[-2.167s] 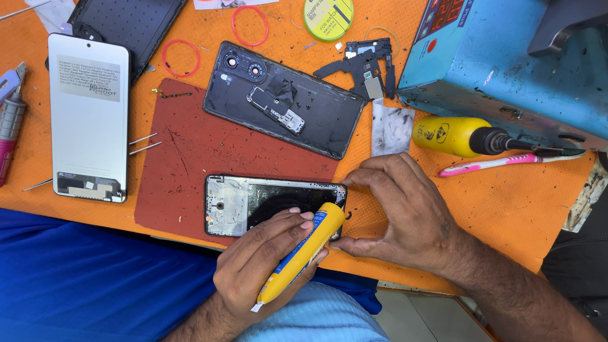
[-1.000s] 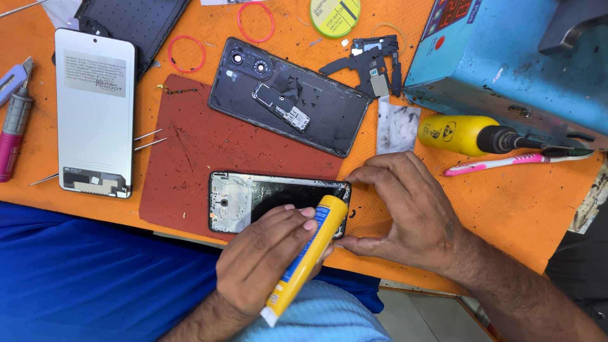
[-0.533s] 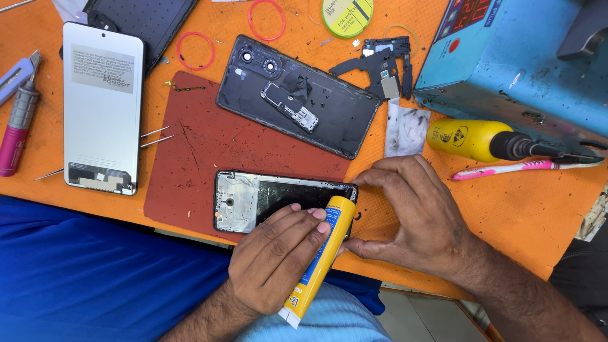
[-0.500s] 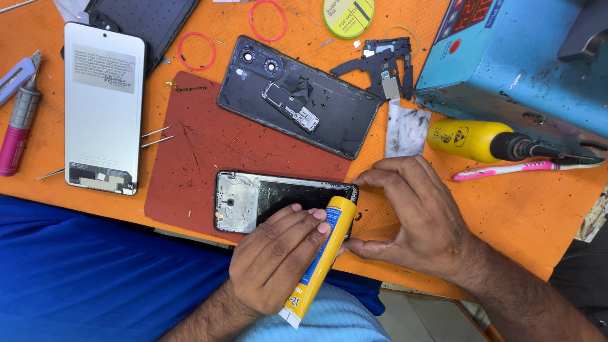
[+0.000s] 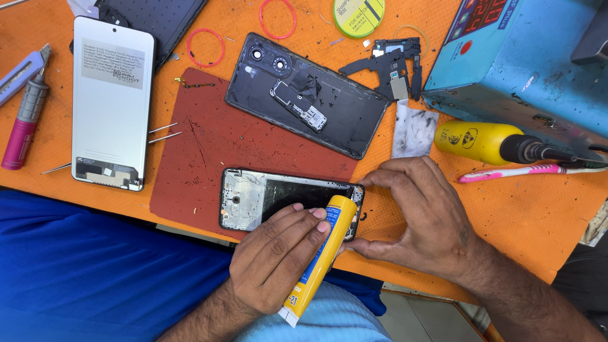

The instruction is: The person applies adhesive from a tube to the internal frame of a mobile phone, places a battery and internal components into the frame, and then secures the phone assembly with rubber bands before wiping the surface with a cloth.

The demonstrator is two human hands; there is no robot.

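Observation:
An opened phone frame [image 5: 253,199] lies at the near edge of a dark red mat [image 5: 209,139] on the orange table. My left hand [image 5: 278,253] holds a yellow glue tube [image 5: 323,247], its tip resting on the frame's right end. There my right hand [image 5: 424,215] pinches that end of the frame between thumb and fingers. The frame's right corner is partly hidden by the tube and my fingers.
A black back cover [image 5: 304,95] lies above the frame, and a white phone display [image 5: 111,101] to the left. Tweezers [image 5: 158,132], a pink screwdriver [image 5: 22,123], a yellow-handled tool [image 5: 481,142], a pink toothbrush [image 5: 513,172] and a blue machine [image 5: 525,57] are around.
The tube has tilted a little more upright in my left hand, with its tip staying at the frame's right end. My right hand keeps its hold.

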